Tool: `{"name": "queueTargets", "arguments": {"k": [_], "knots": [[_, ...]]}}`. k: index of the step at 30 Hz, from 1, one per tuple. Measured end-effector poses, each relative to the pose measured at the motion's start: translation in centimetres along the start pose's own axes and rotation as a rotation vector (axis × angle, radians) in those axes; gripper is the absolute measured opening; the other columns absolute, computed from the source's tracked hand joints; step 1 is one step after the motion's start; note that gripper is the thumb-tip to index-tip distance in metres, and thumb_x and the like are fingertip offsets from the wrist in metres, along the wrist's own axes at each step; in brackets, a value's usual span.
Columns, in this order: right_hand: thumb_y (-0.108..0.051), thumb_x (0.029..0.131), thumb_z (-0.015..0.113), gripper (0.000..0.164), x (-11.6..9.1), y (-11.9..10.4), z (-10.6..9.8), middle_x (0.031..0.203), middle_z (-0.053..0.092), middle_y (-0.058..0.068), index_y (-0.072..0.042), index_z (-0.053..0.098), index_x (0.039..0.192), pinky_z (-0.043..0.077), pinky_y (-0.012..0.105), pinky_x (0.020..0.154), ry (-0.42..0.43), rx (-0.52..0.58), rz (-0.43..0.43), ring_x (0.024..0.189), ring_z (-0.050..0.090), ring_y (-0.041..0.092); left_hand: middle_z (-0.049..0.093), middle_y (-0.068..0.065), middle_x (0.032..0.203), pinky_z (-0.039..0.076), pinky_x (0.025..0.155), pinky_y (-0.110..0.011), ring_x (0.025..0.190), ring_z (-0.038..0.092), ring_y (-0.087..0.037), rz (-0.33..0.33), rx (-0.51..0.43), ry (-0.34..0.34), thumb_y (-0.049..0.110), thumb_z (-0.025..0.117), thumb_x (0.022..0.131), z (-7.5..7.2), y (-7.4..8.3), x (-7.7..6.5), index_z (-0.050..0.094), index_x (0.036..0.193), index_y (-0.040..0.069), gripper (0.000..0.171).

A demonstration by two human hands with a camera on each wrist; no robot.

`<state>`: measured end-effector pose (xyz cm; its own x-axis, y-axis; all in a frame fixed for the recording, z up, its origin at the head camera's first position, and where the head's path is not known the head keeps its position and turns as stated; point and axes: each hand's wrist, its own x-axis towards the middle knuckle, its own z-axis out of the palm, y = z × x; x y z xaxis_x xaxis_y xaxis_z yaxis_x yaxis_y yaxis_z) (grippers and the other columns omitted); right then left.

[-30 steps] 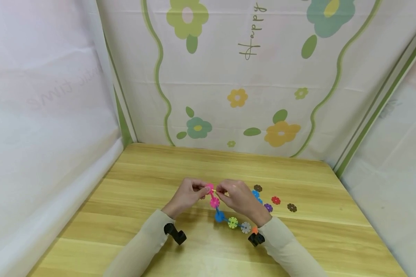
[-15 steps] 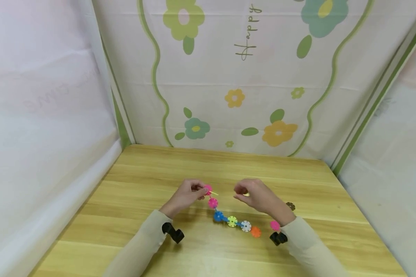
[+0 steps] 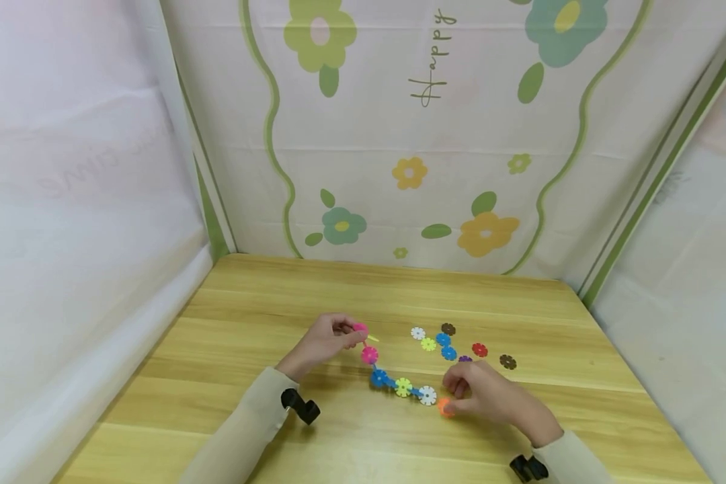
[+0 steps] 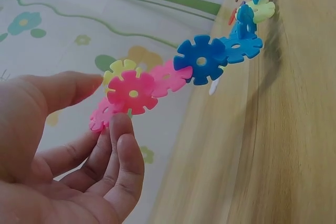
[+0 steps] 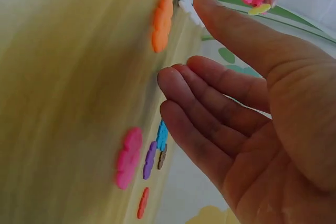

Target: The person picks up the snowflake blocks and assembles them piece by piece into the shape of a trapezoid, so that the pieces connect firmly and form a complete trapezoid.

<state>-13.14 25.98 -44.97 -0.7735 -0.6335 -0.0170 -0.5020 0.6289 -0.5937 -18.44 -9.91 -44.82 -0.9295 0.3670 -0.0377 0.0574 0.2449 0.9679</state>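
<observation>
Overall, floral fabric backdrop [image 3: 363, 114] behind wood-grain tabletop [image 3: 290, 289]. Chain of interlocked snowflake discs [image 3: 379, 378], incl. pink, blue, lime & white, slants down toward tabletop from person's L hand [image 3: 325, 341], which pinches its pink end. R hand [image 3: 490, 396] holds nothing, thumb & fingers apart, right by orange disc [image 3: 443, 407] near chain's white end. Farther back: loose discs, incl. 1 red disc [image 3: 480, 350], 1 purple disc [image 3: 464, 359]. Pink disc [image 5: 128, 158] near R hand.

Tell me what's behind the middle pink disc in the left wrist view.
Behind the middle pink disc, a yellow disc pokes out at the top; its lower part is mostly covered, so how the two join cannot be seen.
</observation>
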Motion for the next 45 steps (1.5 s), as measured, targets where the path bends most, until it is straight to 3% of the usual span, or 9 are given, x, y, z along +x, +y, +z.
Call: {"name": "queueTargets", "arguments": {"k": [7,13,18,23,29,35,38,45], "knots": [[-0.028,0.09,0.086,0.024,-0.1,0.2,0.7,0.097,0.071,-0.006,-0.013,0.075,0.106,0.056,0.022,0.071,-0.032,0.001,-0.035,0.082,0.061,0.002,0.071,-0.005,0.106,0.055,0.085,-0.041,0.095,0.064,-0.027,-0.015,0.09,-0.008,0.04,0.082,0.093,-0.3,0.1,0.0,0.076,0.109,0.015,0.03],[-0.019,0.087,0.088,0.021,0.4,0.4,0.3,0.091,0.067,-0.007,-0.014,0.071,0.099,0.053,0.02,0.068,-0.044,0.002,0.02,0.078,0.056,0.0,0.069,-0.002,0.094,0.051,0.074,-0.03,0.082,0.058,-0.017,0.001,0.154,-0.104,0.036,0.084,0.092,-0.4,-0.2,0.0,0.078,0.101,0.013,0.025],[-0.007,0.089,0.084,0.017,1.7,0.1,-0.9,0.083,0.066,-0.005,-0.012,0.068,0.091,0.053,0.021,0.064,0.018,-0.045,0.035,0.073,0.057,0.002,0.06,0.003,0.081,0.042,0.068,-0.026,0.074,0.049,-0.014,0.048,0.181,-0.203,0.034,0.083,0.094,-0.5,-0.2,-0.1,0.077,0.09,0.014,0.021],[-0.004,0.092,0.08,0.014,3.7,-0.8,-1.9,0.084,0.07,-0.005,-0.012,0.068,0.092,0.056,0.021,0.067,0.094,-0.088,-0.016,0.076,0.063,0.001,0.06,0.005,0.081,0.041,0.069,-0.025,0.076,0.049,-0.013,0.081,0.191,-0.241,0.032,0.081,0.095,-0.5,-0.2,-0.2,0.079,0.092,0.016,0.017],[-0.01,0.095,0.078,0.008,6.7,-2.6,-1.8,0.088,0.073,-0.006,-0.014,0.071,0.097,0.058,0.021,0.071,0.15,-0.082,-0.08,0.078,0.068,0.003,0.057,0.003,0.081,0.041,0.069,-0.026,0.08,0.049,-0.015,0.053,0.197,-0.228,0.034,0.081,0.095,-0.3,-0.3,-0.2,0.079,0.096,0.016,0.018],[-0.01,0.097,0.077,0.006,9.4,-4.5,-0.7,0.09,0.075,-0.004,-0.013,0.073,0.101,0.06,0.021,0.075,0.184,-0.011,-0.142,0.081,0.073,0.014,0.072,0.001,0.097,0.051,0.08,-0.033,0.091,0.059,-0.019,0.039,0.174,-0.208,0.034,0.08,0.096,-0.4,-0.3,-0.2,0.079,0.102,0.018,0.018],[-0.011,0.097,0.076,0.005,10.1,-5.1,-0.3,0.092,0.076,-0.003,-0.013,0.074,0.102,0.061,0.022,0.076,0.207,0.047,-0.144,0.083,0.075,0.02,0.073,0.0,0.104,0.053,0.086,-0.037,0.097,0.062,-0.021,0.041,0.142,-0.196,0.034,0.079,0.097,-0.5,-0.4,-0.2,0.08,0.109,0.02,0.019],[-0.013,0.097,0.078,0.008,10.4,-5.9,0.3,0.094,0.076,-0.004,-0.015,0.074,0.104,0.062,0.024,0.077,0.308,0.116,-0.135,0.083,0.075,0.016,0.074,-0.003,0.105,0.058,0.086,-0.048,0.092,0.066,-0.02,0.072,0.116,-0.13,0.031,0.077,0.099,-0.7,-0.4,-0.1,0.08,0.113,0.016,0.02]]}}
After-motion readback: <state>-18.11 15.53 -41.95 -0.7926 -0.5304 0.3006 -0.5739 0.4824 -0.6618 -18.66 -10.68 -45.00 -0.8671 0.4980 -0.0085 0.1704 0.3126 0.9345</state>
